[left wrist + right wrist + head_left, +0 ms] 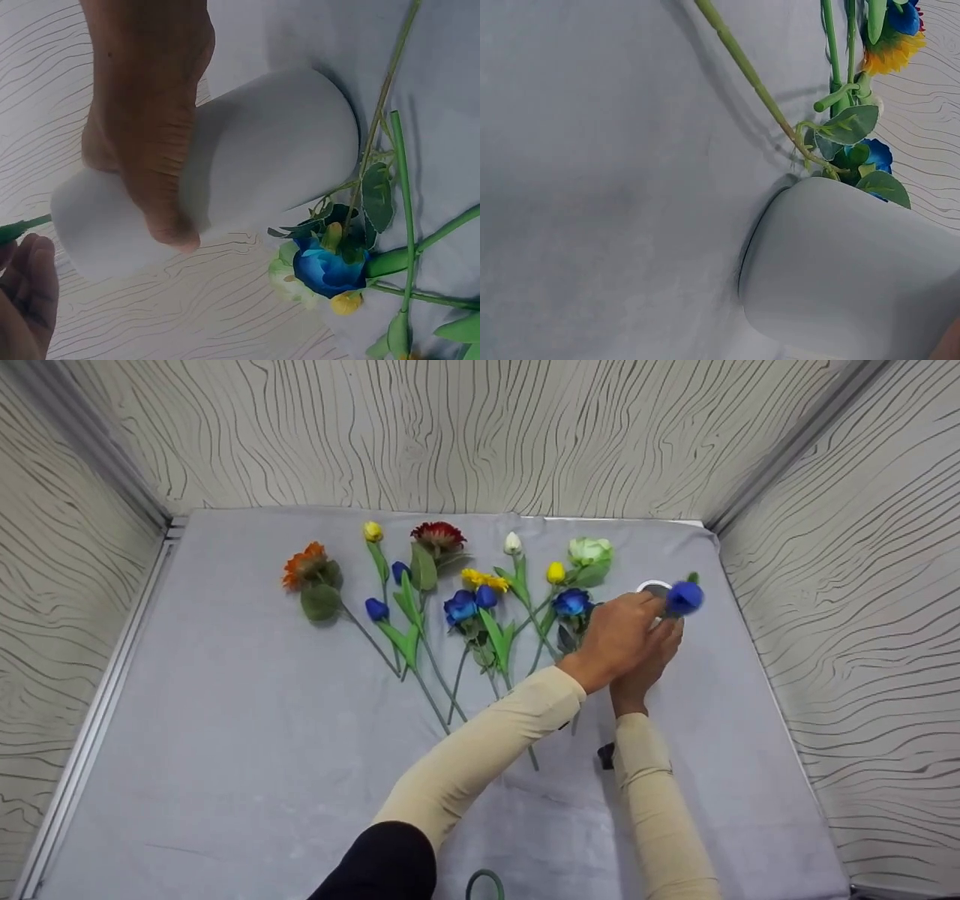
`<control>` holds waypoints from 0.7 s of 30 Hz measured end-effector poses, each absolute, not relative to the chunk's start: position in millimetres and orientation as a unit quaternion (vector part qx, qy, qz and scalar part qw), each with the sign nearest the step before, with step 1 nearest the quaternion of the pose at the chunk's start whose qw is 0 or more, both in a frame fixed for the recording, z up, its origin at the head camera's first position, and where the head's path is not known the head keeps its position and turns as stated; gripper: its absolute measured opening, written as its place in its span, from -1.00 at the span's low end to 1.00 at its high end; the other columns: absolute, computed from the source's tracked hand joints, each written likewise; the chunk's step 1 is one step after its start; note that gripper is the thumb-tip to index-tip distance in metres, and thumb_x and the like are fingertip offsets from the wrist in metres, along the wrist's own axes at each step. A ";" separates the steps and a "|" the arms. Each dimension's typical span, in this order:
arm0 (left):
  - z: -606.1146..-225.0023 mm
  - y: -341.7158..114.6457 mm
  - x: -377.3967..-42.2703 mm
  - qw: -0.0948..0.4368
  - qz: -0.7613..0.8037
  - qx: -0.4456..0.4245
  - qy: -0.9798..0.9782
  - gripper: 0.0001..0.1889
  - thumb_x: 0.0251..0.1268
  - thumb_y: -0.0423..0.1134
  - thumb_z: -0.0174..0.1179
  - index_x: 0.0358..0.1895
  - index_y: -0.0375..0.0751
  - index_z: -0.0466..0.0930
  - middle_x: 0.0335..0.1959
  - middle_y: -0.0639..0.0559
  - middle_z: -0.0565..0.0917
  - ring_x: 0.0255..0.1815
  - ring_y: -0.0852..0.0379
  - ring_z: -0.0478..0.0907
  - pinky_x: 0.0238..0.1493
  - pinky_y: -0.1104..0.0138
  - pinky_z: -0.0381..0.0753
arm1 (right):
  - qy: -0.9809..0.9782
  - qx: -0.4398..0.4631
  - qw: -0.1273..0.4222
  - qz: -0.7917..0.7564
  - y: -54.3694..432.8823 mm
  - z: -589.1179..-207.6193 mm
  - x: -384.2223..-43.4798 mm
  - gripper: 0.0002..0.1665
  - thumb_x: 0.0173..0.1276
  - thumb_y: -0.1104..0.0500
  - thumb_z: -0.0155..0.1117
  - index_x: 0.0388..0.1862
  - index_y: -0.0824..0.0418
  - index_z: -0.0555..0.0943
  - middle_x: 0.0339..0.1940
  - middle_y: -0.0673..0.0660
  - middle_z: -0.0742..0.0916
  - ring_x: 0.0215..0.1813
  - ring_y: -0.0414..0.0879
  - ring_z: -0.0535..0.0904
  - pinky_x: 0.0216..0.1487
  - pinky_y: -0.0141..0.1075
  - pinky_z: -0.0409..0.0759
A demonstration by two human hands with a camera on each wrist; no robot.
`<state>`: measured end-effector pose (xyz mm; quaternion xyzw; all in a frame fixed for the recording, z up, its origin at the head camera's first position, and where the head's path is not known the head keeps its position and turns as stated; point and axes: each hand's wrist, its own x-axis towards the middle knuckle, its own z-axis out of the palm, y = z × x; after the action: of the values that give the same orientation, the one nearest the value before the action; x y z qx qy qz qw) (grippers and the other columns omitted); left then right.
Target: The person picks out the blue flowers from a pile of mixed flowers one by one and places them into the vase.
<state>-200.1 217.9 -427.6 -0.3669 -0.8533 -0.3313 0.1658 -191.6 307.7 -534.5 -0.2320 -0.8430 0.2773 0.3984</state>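
Observation:
A white vase stands on the grey cloth, leaning across the left wrist view. My right hand grips its side, fingers wrapped round it. Above the vase mouth, my left hand pinches the green stem of a blue tulip; in the left wrist view its fingers are at the stem, whose end is at the rim. In the head view the left hand overlaps the right and hides most of the vase. A blue rose lies close beside the vase base.
Artificial flowers lie left of the vase, among them an orange flower, a dark red flower, a white tulip and a pale green flower. Patterned panels enclose the table. A green loop lies at the front edge.

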 end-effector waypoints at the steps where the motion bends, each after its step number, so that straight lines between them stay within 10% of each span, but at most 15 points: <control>1: -429.6 217.7 -201.1 0.161 -0.343 -0.356 -0.854 -0.79 0.40 -0.08 0.10 -0.20 -0.08 0.66 -0.42 0.17 0.62 -0.34 0.26 0.59 -0.33 0.47 0.53 | -0.836 -0.238 0.394 0.299 308.1 -534.5 -191.6 -0.44 0.46 0.32 0.02 0.35 0.55 0.22 0.29 0.46 0.42 0.32 0.27 0.34 0.36 -0.02 0.23; 8: -440.3 217.2 -205.2 0.103 -0.421 -0.304 -0.848 -0.71 0.33 -0.18 0.15 -0.58 -0.10 0.44 -0.72 0.14 0.37 -0.62 0.30 0.41 -0.58 0.47 0.30 | -0.787 -0.247 0.374 0.424 309.9 -533.9 -190.5 -0.28 0.44 0.26 0.11 0.45 0.45 0.07 0.37 0.33 0.38 0.40 0.03 0.28 0.39 -0.28 0.18; 21: -442.7 221.2 -207.6 0.023 -0.459 -0.257 -0.850 -0.76 0.37 -0.16 0.08 -0.51 -0.09 0.52 -0.68 0.17 0.41 -0.56 0.33 0.43 -0.56 0.51 0.35 | -0.782 -0.239 0.376 0.435 308.2 -533.3 -189.1 -0.21 0.41 0.18 0.19 0.46 0.41 0.06 0.38 0.30 0.36 0.40 0.01 0.27 0.39 -0.29 0.17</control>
<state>-207.6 221.2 -442.7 -0.2571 -0.8501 -0.4590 0.0231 -189.1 308.2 -533.3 -0.2392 -0.7824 0.4347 0.3763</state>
